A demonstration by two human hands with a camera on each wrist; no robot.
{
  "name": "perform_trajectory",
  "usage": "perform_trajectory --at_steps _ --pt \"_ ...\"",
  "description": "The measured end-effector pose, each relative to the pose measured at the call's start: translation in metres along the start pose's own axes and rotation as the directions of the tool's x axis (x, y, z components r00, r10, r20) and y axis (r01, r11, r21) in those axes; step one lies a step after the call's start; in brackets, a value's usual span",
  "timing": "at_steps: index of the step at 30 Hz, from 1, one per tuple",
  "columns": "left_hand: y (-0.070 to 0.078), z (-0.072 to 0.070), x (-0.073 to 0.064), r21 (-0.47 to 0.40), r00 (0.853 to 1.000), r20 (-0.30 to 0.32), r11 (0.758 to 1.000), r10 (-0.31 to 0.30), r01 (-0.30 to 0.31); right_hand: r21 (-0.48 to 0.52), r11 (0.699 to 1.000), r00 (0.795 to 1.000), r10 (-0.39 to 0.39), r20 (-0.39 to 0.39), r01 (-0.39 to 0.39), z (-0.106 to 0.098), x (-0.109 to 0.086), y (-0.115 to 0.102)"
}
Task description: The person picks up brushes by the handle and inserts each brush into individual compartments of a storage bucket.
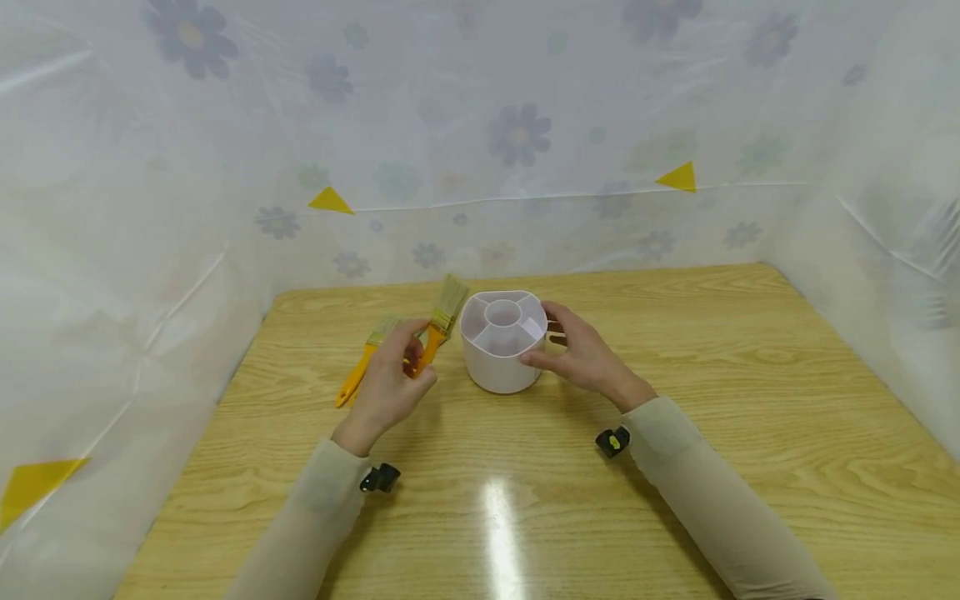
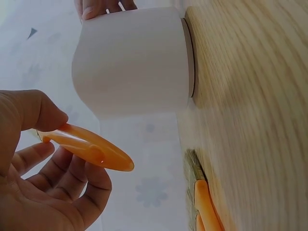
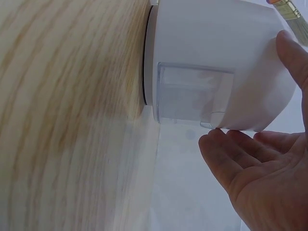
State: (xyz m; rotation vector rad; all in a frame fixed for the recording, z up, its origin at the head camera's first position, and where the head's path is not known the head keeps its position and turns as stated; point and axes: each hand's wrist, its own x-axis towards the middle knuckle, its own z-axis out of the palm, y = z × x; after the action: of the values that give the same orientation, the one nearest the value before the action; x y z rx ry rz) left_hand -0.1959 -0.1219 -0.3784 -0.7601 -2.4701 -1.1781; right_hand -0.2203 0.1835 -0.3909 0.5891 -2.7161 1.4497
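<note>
My left hand (image 1: 388, 379) pinches a flat paintbrush (image 1: 448, 302) by its orange handle, bristles up, just left of a round white desk organizer (image 1: 501, 373). The organizer stands upright on the table, its top divided into compartments around a central ring. On its right side, my right hand (image 1: 588, 357) grips it, thumb toward me and fingers around the far side. A clear small drawer (image 3: 192, 94) shows low on its wall in the right wrist view. Behind my left hand lie more orange-handled paintbrushes (image 1: 357, 375), partly hidden by it; the left wrist view catches their handles (image 2: 207, 204).
The wood-grain table (image 1: 675, 517) is bordered by plastic sheeting (image 1: 450, 108) with a flower print at the back. Yellow triangles (image 1: 678, 177) mark the sheeting. Small black devices (image 1: 380, 477) sit at both wrists.
</note>
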Motion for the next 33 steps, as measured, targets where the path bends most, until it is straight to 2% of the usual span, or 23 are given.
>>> perform_trajectory --at_steps 17,33 --pt "0.007 0.004 0.007 -0.006 1.0 -0.028 1.0 0.013 -0.013 0.013 1.0 1.0 -0.005 -0.001 0.005 -0.001 0.0 0.0" --pt "0.016 0.01 0.015 -0.063 0.998 -0.037 0.997 0.044 -0.047 0.019 1.0 1.0 -0.001 -0.002 0.001 -0.001 -0.001 -0.001"
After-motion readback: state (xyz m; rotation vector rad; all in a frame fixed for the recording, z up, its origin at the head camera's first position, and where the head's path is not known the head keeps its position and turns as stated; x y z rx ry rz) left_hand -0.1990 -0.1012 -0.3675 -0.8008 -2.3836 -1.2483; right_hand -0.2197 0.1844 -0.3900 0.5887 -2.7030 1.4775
